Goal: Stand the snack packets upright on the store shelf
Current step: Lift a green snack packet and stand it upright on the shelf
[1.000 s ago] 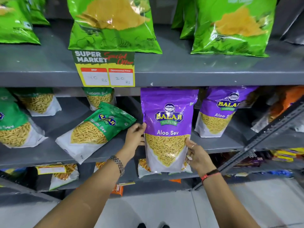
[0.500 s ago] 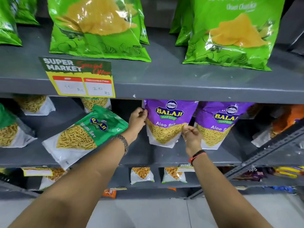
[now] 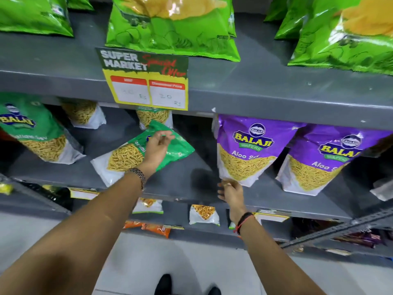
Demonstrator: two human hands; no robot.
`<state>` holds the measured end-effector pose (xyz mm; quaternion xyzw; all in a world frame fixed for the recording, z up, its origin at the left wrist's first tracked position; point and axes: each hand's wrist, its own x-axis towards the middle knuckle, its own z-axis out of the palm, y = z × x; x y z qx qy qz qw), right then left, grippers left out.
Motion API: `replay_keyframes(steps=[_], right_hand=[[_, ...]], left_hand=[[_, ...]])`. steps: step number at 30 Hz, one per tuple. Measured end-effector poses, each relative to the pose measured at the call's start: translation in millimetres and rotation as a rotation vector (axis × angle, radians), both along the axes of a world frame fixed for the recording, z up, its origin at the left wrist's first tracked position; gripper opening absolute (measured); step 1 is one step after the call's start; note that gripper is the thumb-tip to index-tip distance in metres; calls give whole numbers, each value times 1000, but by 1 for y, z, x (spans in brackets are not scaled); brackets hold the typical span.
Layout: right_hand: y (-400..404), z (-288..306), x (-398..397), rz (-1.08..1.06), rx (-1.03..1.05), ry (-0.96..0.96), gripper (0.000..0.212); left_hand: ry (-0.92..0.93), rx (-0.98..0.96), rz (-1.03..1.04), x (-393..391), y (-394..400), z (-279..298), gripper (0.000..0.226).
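Purple packet [image 3: 251, 152] stands upright on the middle shelf [image 3: 191, 184]. Right hand [image 3: 230, 191] sits at its base, fingers loosely apart, holding nothing. Left hand [image 3: 158, 143] hovers over the green packet [image 3: 136, 156] lying flat, fingers apart, not gripping. Judged next: grasp its top edge, raise it upright.

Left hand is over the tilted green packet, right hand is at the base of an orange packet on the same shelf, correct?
Not quite. In the head view the right hand is at the base of a purple Aloo Sev packet, not an orange one. The left hand over the tilted green packet is right.
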<state>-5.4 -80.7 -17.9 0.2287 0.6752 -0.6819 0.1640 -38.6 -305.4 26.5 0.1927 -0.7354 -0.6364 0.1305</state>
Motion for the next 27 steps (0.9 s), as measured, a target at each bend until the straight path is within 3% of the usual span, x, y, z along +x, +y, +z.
replay_keyframes(steps=[6,10,13,16,20,27], right_hand=[[-104,4,2,158,-97,-81,29],[-163,-1,8,137,-207,-152,32],[-198,-10,14,94,-243,-221,24],[-218,-11,25,26,-199,-210,17],[-220,-9,34,-131,-238,-172,26],[-189,-13,50,-208,-86,-51,24]], left_hand=[[-73,-243,97,6,-104,-12,18],[-420,-469,46,10,-152,-14,28],[-544,-388,-76,6,-176,-20,29],[-550,-374,-174,1,-196,-34,30],[-547,-441,-331,6,-201,-36,35],[-453,-448,-375,43,-178,-36,37]])
